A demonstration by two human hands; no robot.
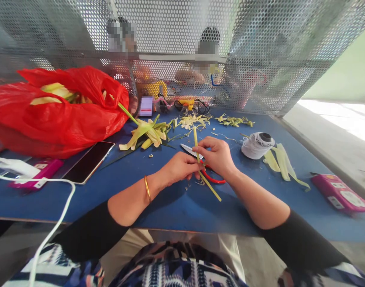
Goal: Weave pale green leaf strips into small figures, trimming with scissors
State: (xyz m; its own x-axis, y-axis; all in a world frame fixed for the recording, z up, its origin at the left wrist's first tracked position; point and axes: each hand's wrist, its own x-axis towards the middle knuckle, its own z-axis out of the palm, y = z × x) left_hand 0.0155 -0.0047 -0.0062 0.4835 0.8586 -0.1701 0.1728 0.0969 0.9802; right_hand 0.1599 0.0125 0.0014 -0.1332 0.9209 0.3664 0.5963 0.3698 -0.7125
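Observation:
A thin yellow-green strip of husk [212, 188] slants between my two hands above the blue table. Its lower part is pinched in the fingers of my left hand [180, 168], which wears a gold bangle at the wrist. Higher up, my right hand [216, 154] grips the same strip between thumb and fingers. Under both hands lie scissors [212, 177] with red handles, partly hidden, their blades pointing up and left. Beyond the hands are small cut pale pieces [194, 121] and a greener heap of bits [236, 120].
A red plastic bag [59, 127] of husks fills the left, beside a husk bundle [148, 133], a phone [89, 162] and a white cable [61, 215]. A white thread spool [255, 146], loose husks [282, 161] and a magenta box [340, 193] are right. A perforated metal screen [170, 28] stands behind.

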